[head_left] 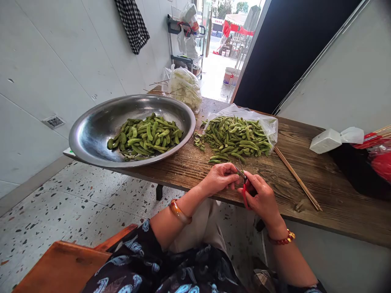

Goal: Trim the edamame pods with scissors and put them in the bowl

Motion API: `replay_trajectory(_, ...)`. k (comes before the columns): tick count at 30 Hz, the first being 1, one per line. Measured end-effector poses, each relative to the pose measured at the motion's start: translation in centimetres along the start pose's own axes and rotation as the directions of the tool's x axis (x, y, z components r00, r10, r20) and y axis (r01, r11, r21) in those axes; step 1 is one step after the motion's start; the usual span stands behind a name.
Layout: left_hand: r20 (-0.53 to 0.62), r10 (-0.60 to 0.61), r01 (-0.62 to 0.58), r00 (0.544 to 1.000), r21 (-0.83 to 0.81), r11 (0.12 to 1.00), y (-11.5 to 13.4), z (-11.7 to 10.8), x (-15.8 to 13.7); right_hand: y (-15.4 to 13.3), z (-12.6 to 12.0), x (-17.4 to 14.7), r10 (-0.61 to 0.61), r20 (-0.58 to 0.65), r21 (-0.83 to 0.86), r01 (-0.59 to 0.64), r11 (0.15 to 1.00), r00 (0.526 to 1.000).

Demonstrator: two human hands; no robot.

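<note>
My right hand [261, 196] is closed around red-handled scissors [245, 198], whose blades point up and left toward my other hand. My left hand [222, 177] pinches a green edamame pod at the blades; its fingers hide most of the pod. Just beyond both hands lies a heap of edamame pods [235, 136], partly on a clear plastic bag [270, 126], with a few loose pods at its near edge. To the left, a wide steel basin [88, 134] holds a pile of edamame pods [149, 134]. Small trimmings [199, 141] lie between basin and heap.
Thin wooden skewers [296, 179] lie right of the heap on the wooden table [342, 191]. A filled plastic bag [185, 87] stands behind the basin. At the far right are a white box [326, 141] and red packages [381, 162]. A wooden seat [61, 266] is at lower left.
</note>
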State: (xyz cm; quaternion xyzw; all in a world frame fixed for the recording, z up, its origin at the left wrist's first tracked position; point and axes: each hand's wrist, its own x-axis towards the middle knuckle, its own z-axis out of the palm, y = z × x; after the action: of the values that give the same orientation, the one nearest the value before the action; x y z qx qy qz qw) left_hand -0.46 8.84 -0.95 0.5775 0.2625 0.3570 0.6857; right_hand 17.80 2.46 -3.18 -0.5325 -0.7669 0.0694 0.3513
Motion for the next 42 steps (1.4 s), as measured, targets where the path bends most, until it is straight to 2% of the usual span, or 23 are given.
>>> replay_trajectory(4, -0.015, -0.003, 0.003, 1.0, 0.0, 1.0, 0.1, 0.0, -0.1, 0.2, 0.1, -0.2, -0.016, -0.008, -0.039, 0.016, 0.999, 1.0)
replay_trajectory(10, -0.234, 0.026, -0.03, 0.972, -0.016, 0.999, 0.4, 0.0, -0.2, -0.1, 0.0, -0.1, 0.012, 0.016, -0.079, -0.01, 0.997, 1.0)
replay_trajectory(14, -0.322, -0.02, -0.064, 0.947, -0.249, 0.966, 0.1, -0.6, 0.0, 0.2, -0.1, -0.1, 0.105, -0.099, 0.002, -0.105, 0.994, 0.99)
replay_trajectory(18, -0.365, -0.068, -0.149, 0.928, -0.532, 0.834, 0.3, -1.5, 0.3, 0.5, -0.1, -0.1, 0.19, -0.178, 0.076, -0.179, 0.981, 0.965)
replay_trajectory(20, -0.351, -0.108, -0.13, 0.93, -0.59, 0.797, 0.7, -1.9, 0.4, 0.6, 0.0, 0.0, 0.19, -0.176, 0.079, -0.179, 0.981, 0.966)
replay_trajectory(21, -0.35, -0.125, -0.108, 0.928, -0.578, 0.809, 0.8, -2.0, 0.5, 0.6, 0.0, 0.0, 0.185, -0.173, 0.075, -0.174, 0.982, 0.968)
replay_trajectory(23, -0.367, -0.121, -0.054, 0.922, -0.433, 0.9, 1.1, -2.2, 0.7, 0.6, 0.0, 0.1, 0.173, -0.162, 0.064, -0.164, 0.984, 0.972)
replay_trajectory(25, -0.387, -0.022, -0.01, 0.922, -0.082, 0.997, 1.2, -2.3, 0.9, 0.6, 0.0, 0.1, 0.168, -0.154, 0.058, -0.161, 0.985, 0.974)
replay_trajectory(26, -0.379, 0.051, 0.008, 0.924, 0.153, 0.988, 1.3, -2.3, 1.0, 0.5, 0.0, 0.1, 0.167, -0.151, 0.056, -0.16, 0.985, 0.974)
replay_trajectory(27, -0.355, 0.121, 0.028, 0.927, 0.387, 0.922, 1.3, -2.3, 1.1, 0.5, 0.0, 0.1, 0.166, -0.148, 0.053, -0.16, 0.986, 0.975)
replay_trajectory(28, -0.325, 0.178, 0.051, 0.929, 0.586, 0.809, 1.3, -2.2, 1.2, 0.4, 0.0, 0.2, 0.166, -0.146, 0.049, -0.16, 0.986, 0.975)
replay_trajectory(30, -0.274, 0.221, 0.109, 0.936, 0.823, 0.557, 1.2, -2.2, 1.1, 0.2, -0.1, 0.2, 0.17, -0.139, 0.037, -0.166, 0.985, 0.976)
replay_trajectory(31, -0.264, 0.219, 0.138, 0.939, 0.875, 0.464, 1.1, -2.2, 1.1, 0.1, -0.1, 0.2, 0.174, -0.133, 0.031, -0.172, 0.985, 0.976)
replay_trajectory(33, -0.261, 0.204, 0.174, 0.943, 0.914, 0.365, 1.0, -2.2, 1.1, -0.1, -0.2, 0.3, 0.183, -0.122, 0.023, -0.181, 0.983, 0.976)
replay_trajectory(42, -0.25, 0.181, 0.196, 0.951, 0.942, 0.272, 0.6, -1.9, 0.9, 0.0, -0.1, 0.2, 0.175, -0.12, 0.014, -0.175, 0.984, 0.977)
